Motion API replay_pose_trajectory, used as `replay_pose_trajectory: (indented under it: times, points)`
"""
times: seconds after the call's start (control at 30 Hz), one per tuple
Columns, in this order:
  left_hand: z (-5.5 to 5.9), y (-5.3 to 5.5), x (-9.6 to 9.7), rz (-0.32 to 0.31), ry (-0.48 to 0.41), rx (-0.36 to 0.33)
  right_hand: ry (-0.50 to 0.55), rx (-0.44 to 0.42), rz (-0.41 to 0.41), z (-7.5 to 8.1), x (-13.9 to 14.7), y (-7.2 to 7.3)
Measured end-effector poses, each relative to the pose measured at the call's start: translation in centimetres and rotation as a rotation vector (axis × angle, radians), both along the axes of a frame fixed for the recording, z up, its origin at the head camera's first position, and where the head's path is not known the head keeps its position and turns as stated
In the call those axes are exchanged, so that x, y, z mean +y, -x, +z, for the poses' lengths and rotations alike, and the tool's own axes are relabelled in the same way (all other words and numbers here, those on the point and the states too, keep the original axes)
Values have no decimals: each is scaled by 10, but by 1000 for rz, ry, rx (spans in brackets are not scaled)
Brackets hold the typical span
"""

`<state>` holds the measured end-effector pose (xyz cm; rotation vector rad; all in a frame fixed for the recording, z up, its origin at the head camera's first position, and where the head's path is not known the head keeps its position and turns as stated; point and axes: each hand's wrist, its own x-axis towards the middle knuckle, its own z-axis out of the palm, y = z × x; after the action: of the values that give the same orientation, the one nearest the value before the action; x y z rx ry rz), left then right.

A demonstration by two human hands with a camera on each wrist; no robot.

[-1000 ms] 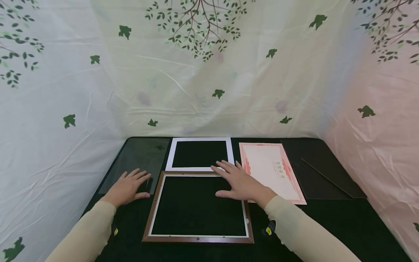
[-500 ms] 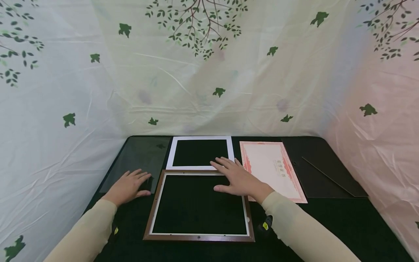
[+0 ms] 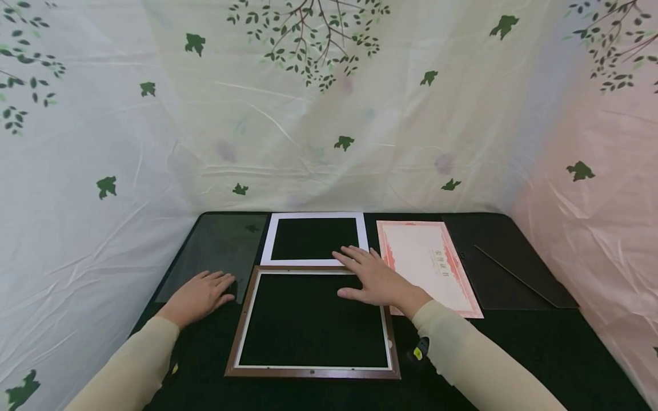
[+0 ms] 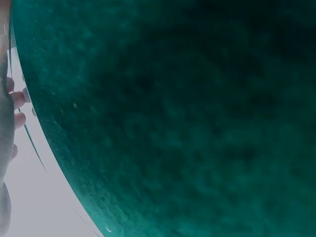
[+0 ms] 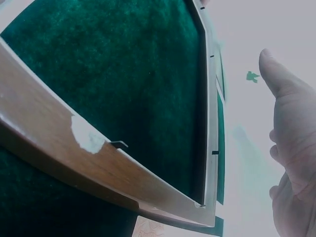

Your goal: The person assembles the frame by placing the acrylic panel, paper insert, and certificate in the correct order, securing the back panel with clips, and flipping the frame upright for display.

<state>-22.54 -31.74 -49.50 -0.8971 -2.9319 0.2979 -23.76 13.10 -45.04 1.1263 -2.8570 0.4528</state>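
A brown picture frame (image 3: 312,374) with a white inner lip lies at the middle of the dark green tabletop. Behind it is a white mat (image 3: 268,240) with a rectangular cutout. My right hand (image 3: 377,279) hovers over the frame's right back corner, fingers spread and holding nothing; the right wrist view shows the frame's side (image 5: 59,118) below that hand. To the left lies a clear sheet (image 3: 218,248), like glass. My left hand (image 3: 197,297) is at its near right corner, fingers slightly bent; whether they touch the sheet I cannot tell.
A pink-bordered certificate (image 3: 411,245) lies right of the mat. Beside it is a dark backing board (image 3: 501,245) with a slanting line across it. A white curtain (image 3: 308,177) with printed leaves stands behind and around the table.
My left hand has lowered slightly and its fingers have bent and drawn closer together. The right hand stays nearly in place. The frame and the other pieces have not moved.
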Motion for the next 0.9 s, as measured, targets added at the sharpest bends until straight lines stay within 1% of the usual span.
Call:
replay_pose_trajectory:
  times: [0.13,0.3,0.4,0.57,0.77,0.83,0.9]
  points:
    - [0,-1,-2,-12,-17,21,1,-1,-2,0,-1,0]
    - [0,-3,-2,-45,-26,40,-29,-18,-17,0,-2,-2]
    - [-1,-4,-1,-78,-38,68,-42,-25,-30,-1,-3,-3]
    - [-4,-4,1,-130,-63,111,-26,-14,-19,-4,-4,-2]
    - [-5,-6,0,-126,-72,119,-38,-5,-5,-4,-8,-2]
    - [-5,-6,0,-132,-89,143,-45,-9,-2,-3,-10,-3]
    - [-4,-7,0,-155,-122,191,-51,-6,3,-2,-13,-3]
